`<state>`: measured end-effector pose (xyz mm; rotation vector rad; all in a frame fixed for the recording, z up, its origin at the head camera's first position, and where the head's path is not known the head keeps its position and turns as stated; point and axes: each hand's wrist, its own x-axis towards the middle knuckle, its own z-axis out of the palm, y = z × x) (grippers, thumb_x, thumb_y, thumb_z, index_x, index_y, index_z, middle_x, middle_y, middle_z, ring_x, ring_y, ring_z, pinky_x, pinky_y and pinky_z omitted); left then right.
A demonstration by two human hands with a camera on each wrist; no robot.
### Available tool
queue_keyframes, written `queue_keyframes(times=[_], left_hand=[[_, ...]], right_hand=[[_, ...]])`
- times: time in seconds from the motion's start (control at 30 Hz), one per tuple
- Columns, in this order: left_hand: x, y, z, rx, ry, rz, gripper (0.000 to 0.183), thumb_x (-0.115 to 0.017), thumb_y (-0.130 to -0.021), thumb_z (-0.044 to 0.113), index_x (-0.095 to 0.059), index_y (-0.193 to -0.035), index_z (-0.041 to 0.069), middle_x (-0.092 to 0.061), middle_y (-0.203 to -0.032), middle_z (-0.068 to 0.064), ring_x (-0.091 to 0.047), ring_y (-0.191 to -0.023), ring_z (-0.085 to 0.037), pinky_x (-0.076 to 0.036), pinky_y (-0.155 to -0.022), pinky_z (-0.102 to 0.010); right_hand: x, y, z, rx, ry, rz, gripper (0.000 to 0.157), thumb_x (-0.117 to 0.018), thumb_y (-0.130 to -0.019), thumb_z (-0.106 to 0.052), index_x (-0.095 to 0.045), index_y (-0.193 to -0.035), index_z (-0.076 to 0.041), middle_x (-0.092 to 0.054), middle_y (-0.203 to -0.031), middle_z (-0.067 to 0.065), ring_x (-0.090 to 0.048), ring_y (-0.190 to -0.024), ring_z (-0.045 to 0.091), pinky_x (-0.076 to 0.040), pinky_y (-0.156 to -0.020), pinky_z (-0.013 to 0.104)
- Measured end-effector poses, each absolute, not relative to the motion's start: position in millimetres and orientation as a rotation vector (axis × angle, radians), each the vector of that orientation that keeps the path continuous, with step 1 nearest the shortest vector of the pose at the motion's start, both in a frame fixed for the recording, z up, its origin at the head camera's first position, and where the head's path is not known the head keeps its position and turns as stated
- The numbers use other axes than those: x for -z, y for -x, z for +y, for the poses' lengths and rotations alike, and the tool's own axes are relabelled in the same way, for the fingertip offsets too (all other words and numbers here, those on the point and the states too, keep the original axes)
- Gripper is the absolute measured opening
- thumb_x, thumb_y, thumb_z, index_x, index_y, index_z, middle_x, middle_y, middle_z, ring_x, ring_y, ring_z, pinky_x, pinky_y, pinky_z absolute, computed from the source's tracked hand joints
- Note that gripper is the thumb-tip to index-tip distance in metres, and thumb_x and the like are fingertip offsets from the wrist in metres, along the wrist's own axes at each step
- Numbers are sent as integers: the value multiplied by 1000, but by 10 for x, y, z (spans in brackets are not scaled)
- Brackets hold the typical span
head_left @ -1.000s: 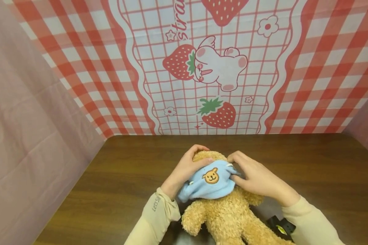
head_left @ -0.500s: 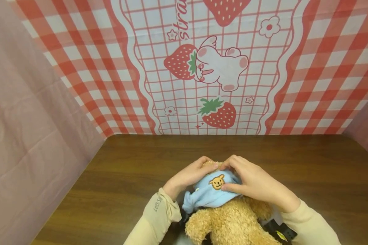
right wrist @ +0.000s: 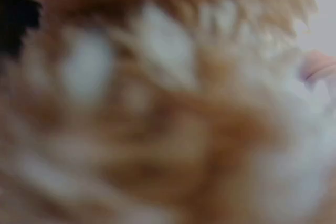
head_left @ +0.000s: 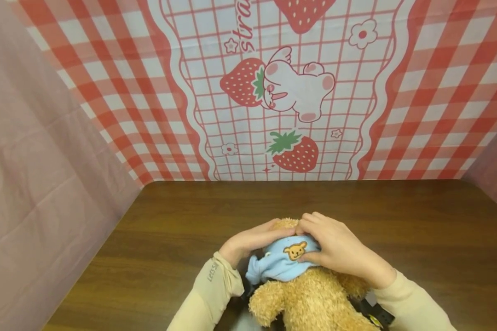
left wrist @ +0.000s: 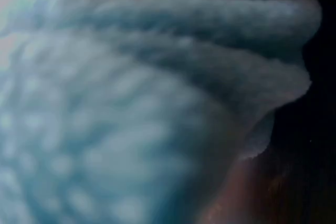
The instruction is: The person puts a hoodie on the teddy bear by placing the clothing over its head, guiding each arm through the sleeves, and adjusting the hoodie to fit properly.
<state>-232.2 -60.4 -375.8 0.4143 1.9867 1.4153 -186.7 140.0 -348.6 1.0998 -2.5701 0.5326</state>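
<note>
A tan teddy bear [head_left: 314, 301] lies on its back, its head away from me. Across its face is bunched a light-blue fleece doll garment [head_left: 275, 262] with a bear-face patch [head_left: 295, 251]. My left hand [head_left: 250, 240] grips the head from the left, thumb along the garment's upper edge, other fingers mostly hidden behind. From the right, my right hand [head_left: 339, 246] pinches the garment, thumb beside the patch and fingertips near the left thumb. Blue fleece [left wrist: 105, 108] fills most of the left wrist view; blurred brown fur [right wrist: 157, 145] fills the right one.
The brown wooden table [head_left: 174, 220] reaches back to a red-and-white checked cloth [head_left: 430, 101] with strawberry prints. A pinkish curtain [head_left: 45, 184] hangs at the left. A black object with a yellow mark [head_left: 383, 317] lies right of the bear, partly under the sleeve.
The bear's head and garment have shifted slightly toward me and right. My right hand has moved inward from the garment's side to its upper edge, and my left hand has flattened and lowered.
</note>
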Motion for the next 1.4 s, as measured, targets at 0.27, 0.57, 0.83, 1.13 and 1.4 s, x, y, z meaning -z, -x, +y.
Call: queue_keyframes(times=[0.27, 0.57, 0.83, 1.13, 1.4], left_hand=[[3831, 2419, -607, -1485, -583, 1998, 38, -45, -93, 38, -61, -116, 12, -62, -109, -3, -57, -95, -15, -44, -83, -32], [3832, 2429, -627, -1555, -199, 2218, 74, -56, -86, 43, -29, -140, 1, -26, -146, -16, -27, -132, -33, -26, -104, -50], [3784, 2456, -647, -1601, -178, 2239, 83, -62, -81, 45, -25, -141, 1, -27, -145, -17, -29, -131, -33, -29, -103, -48], [3821, 2481, -699, -1689, -117, 2271, 82, -59, -81, 52, -31, -139, 2, -32, -143, -17, -31, -130, -32, -27, -103, -51], [3825, 2479, -690, -1820, -180, 2242, 65, -61, -82, 47, -44, -129, 6, -40, -136, -14, -36, -126, -30, -29, -101, -49]], right_hand=[[3544, 1847, 1334, -422, -1026, -2352, 38, -81, -61, -16, -46, -76, -23, -41, -71, -15, -37, -64, 0, -37, -61, 25], [3484, 1826, 1348, -554, -1116, -2493, 20, -74, -73, -14, -65, -88, -22, -64, -84, -13, -48, -66, -1, -39, -60, 24], [3474, 1877, 1451, -926, -1312, -2728, 22, -54, -91, -32, -63, -104, -18, -64, -96, -12, -57, -81, -1, -47, -76, 30], [3431, 1945, 1715, -948, -1139, -2822, 26, -71, -77, -24, -49, -89, -20, -46, -99, -6, -46, -87, 10, -43, -70, 25], [3575, 2051, 1745, -1162, -1089, -2878, 31, -67, -73, -7, -44, -93, -14, -46, -92, 2, -50, -84, 10, -47, -71, 25]])
